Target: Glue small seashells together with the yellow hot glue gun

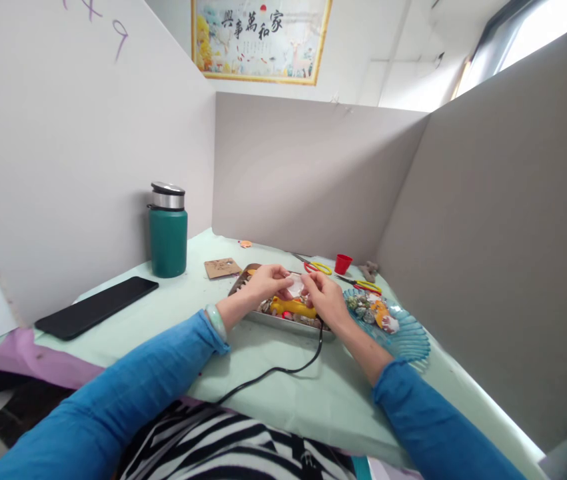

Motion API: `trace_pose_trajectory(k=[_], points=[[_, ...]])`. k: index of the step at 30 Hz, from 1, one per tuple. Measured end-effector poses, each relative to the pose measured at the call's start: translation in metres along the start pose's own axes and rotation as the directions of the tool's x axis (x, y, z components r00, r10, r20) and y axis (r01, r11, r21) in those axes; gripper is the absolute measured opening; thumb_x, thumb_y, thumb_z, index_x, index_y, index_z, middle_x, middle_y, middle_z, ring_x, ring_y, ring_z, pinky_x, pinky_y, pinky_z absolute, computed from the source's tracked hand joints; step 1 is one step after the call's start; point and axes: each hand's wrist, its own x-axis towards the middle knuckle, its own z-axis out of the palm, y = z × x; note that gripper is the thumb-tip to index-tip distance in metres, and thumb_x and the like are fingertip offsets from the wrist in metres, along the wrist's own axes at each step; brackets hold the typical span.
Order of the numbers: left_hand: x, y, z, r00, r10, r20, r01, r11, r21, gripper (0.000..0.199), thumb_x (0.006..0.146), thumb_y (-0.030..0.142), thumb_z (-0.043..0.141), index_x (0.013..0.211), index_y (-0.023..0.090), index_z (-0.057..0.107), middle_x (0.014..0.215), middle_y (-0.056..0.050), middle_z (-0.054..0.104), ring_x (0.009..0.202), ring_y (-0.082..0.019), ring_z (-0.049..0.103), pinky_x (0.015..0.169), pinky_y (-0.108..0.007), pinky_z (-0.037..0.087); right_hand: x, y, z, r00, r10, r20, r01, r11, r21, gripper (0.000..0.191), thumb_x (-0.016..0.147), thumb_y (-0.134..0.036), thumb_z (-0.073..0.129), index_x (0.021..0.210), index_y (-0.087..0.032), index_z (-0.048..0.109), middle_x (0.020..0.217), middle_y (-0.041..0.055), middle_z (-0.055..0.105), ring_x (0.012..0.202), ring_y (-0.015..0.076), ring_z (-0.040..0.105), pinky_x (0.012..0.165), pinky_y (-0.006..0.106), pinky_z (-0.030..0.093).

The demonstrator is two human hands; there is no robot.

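My left hand point(267, 283) and my right hand point(325, 293) meet above a metal tray point(272, 319). Between their fingertips is a small whitish, partly see-through piece point(296, 285), pinched from both sides; its exact kind is unclear. Below the hands, a yellow glue gun point(290, 307) with a small red light lies across the tray, on top of various small pieces. Its black cord point(283, 369) runs over the tray's front edge toward my lap. A jade-coloured bangle point(216, 322) circles my left wrist.
A blue glass plate point(413, 337) with small decorations stands to the right. Behind are scissors point(319, 268), more scissors point(367, 287) and a red cup point(343, 264). Leftward are a brown card point(222, 268), a green bottle point(168, 240) and a black phone point(98, 307). Grey partitions point(313, 173) enclose the table.
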Motion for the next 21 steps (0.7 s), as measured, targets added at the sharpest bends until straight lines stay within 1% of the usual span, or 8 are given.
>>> trace_pose_trajectory(k=[2, 6, 11, 15, 21], points=[[0.0, -0.001, 0.0, 1.0, 0.003, 0.007, -0.003, 1.0, 0.012, 0.029, 0.068, 0.031, 0.069, 0.08, 0.011, 0.05, 0.055, -0.002, 0.061, 0.053, -0.014, 0.063, 0.053, -0.024, 0.051, 0.0, 0.0, 0.001, 1.0, -0.024, 0.008, 0.025, 1.0, -0.011, 0.032, 0.079, -0.051, 0.047, 0.077, -0.02, 0.054, 0.062, -0.001, 0.06, 0.044, 0.011, 0.053, 0.044, 0.021, 0.041], [0.003, -0.005, -0.002, 0.999, 0.027, 0.047, -0.027, 1.0, 0.015, 0.035, 0.068, 0.037, 0.069, 0.083, 0.011, 0.051, 0.059, -0.002, 0.062, 0.053, -0.014, 0.063, 0.055, -0.025, 0.051, 0.0, 0.003, 0.001, 0.997, -0.071, 0.012, 0.072, 0.995, -0.073, 0.028, 0.08, -0.046, 0.048, 0.072, -0.02, 0.054, 0.057, -0.002, 0.057, 0.045, 0.0108, 0.052, 0.047, 0.021, 0.04], [0.003, -0.009, -0.003, 0.995, 0.016, 0.095, -0.021, 0.998, 0.053, 0.04, 0.068, 0.043, 0.066, 0.088, 0.011, 0.052, 0.064, -0.003, 0.062, 0.056, -0.014, 0.064, 0.053, -0.023, 0.051, 0.001, 0.004, 0.001, 0.996, -0.091, 0.024, 0.093, 0.988, -0.123, 0.026, 0.081, -0.043, 0.048, 0.071, -0.02, 0.054, 0.056, -0.0023, 0.057, 0.044, 0.0105, 0.051, 0.048, 0.021, 0.04], [0.003, -0.011, -0.003, 0.995, 0.024, 0.093, -0.028, 0.999, 0.045, 0.038, 0.071, 0.045, 0.063, 0.087, 0.012, 0.053, 0.063, -0.003, 0.061, 0.06, -0.015, 0.064, 0.055, -0.023, 0.051, 0.0, 0.004, 0.001, 0.995, -0.097, 0.031, 0.1, 0.988, -0.118, 0.028, 0.081, -0.045, 0.047, 0.073, -0.02, 0.055, 0.057, -0.0015, 0.059, 0.044, 0.0109, 0.052, 0.048, 0.022, 0.039], [0.002, -0.009, -0.003, 0.994, 0.055, 0.094, -0.06, 0.996, 0.058, 0.037, 0.071, 0.045, 0.062, 0.089, 0.013, 0.054, 0.058, -0.001, 0.06, 0.056, -0.015, 0.063, 0.051, -0.022, 0.05, -0.001, 0.002, 0.001, 0.995, -0.094, 0.036, 0.097, 0.991, -0.088, 0.033, 0.079, -0.051, 0.047, 0.073, -0.02, 0.055, 0.056, -0.001, 0.059, 0.044, 0.0118, 0.052, 0.049, 0.023, 0.04]])
